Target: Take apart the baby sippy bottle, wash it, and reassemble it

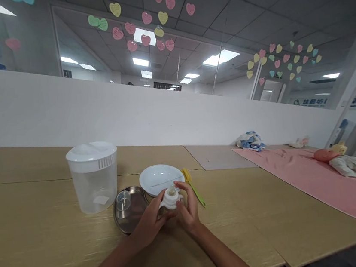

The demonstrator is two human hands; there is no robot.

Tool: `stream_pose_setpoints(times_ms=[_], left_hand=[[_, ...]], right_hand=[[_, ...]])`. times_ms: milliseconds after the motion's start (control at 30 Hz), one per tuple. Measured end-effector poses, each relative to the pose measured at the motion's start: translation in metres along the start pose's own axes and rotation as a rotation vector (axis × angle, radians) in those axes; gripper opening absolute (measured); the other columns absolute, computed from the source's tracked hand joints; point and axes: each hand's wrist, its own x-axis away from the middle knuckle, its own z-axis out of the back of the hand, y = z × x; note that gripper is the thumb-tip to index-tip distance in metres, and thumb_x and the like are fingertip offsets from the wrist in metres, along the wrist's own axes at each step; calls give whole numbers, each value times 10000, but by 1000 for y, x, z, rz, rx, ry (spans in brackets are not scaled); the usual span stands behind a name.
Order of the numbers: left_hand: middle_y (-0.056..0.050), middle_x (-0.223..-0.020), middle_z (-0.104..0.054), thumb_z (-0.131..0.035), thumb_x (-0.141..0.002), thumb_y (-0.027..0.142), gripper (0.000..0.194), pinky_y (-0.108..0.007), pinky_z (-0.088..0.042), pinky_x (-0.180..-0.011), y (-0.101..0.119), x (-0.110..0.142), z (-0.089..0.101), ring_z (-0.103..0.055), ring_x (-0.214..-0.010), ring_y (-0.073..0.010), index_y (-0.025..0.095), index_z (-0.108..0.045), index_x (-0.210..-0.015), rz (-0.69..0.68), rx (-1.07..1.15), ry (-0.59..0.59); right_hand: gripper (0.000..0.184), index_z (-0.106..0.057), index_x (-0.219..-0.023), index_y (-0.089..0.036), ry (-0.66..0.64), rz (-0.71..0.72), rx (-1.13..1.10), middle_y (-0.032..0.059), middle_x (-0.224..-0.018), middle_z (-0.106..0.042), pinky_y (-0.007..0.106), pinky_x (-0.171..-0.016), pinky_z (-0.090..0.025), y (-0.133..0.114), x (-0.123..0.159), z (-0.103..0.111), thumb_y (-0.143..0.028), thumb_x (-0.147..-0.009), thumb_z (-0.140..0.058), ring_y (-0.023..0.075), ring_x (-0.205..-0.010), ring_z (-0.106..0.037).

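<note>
Live at the table, left hand (150, 223) and right hand (187, 208) together, fingers (182, 189) curled nearly shut round a white teat-and-collar bottle piece (172, 198), held just in front of the white plate (154, 180), mid-handling, a steady two-handed grip called for next

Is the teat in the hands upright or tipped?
Upright: the teat points up from its white collar, held between the left hand and right hand.
</note>
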Motion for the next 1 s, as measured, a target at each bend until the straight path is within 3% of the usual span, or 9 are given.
stream_pose_setpoints(times_ms=[100,300,533,667,867,1000], left_hand=[[-116,-1376,-425,-510,-834,404,664,-399,-373,-982,-4,0,-1,-467,-1165,-262,195,-251,-1409,38,-27,-14],[-119,-1311,-501,-498,-837,390,724,-380,-401,-931,-4,1,0,-497,-1136,-254,192,-145,-1438,87,-51,15],[-122,-1280,-525,-491,-840,360,728,-361,-407,-922,-1,2,2,-486,-1160,-245,187,-118,-1440,82,-50,-9],[-121,-1262,-543,-539,-817,385,792,-337,-416,-909,4,-1,1,-520,-1123,-232,216,-85,-1443,80,-8,46],[-82,-1226,-573,-550,-807,396,821,-298,-472,-792,6,0,-5,-615,-886,-174,262,-43,-1438,112,29,100],[-103,-1287,-516,-578,-782,387,886,-349,-437,-894,4,3,-2,-557,-1060,-212,238,1,-1437,46,-78,164]], right_hand=[[374,-453,-1175,-181,-68,-75,-33,103,-1070,-553,373,-851,-449,4,-1,0,-368,-852,-458,232,-998,-542],[404,-495,-1128,-182,-25,-58,126,79,-969,-544,360,-779,-453,-2,-4,-3,-412,-798,-533,212,-875,-532],[338,-582,-1081,-195,-166,-13,82,94,-1040,-576,392,-846,-432,-2,-12,5,-416,-851,-470,235,-975,-535],[263,-585,-1028,-187,-114,11,136,75,-904,-607,361,-766,-449,-5,-12,3,-352,-840,-503,215,-867,-546],[227,-564,-972,-183,-29,16,269,56,-842,-583,340,-710,-448,-9,-9,-4,-321,-792,-561,200,-805,-533],[236,-564,-971,-190,-37,1,268,58,-867,-591,334,-721,-457,-6,-9,-4,-330,-783,-583,199,-820,-546]])
